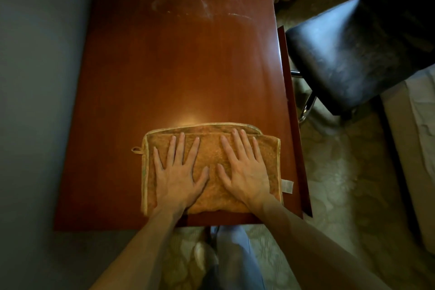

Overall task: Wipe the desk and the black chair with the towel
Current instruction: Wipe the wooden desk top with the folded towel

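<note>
We have both hands pressed flat on the folded towel (211, 167), which lies on the near end of the bench (179, 59), close to its front edge and toward its right side. Our left hand (177, 172) rests on the towel's left half with fingers spread and palm down; our right hand (244, 167) does the same on the right half. Neither hand grips the cloth: both are open and simply bear down on it. The thumbs nearly meet at the middle.

As we judge it, the wiping of the bench is at an early stage. The far end of the wooden top shows pale smears and streaks (211, 7), which reads as dust or residue not yet cleared, and the towel sits well apart from them. The middle stretch looks glossy, though we cannot tell whether that is from wiping or only from the light.

The black chair (353, 49) stands to the right of the bench, just beside its right edge, on the patterned carpet (341, 172). Its seat carries faint pale scuffs, and nothing touches it, so we take that part of the task as not yet begun. What is left, then, is most of the bench top, above all the far end, and the whole chair.
</note>
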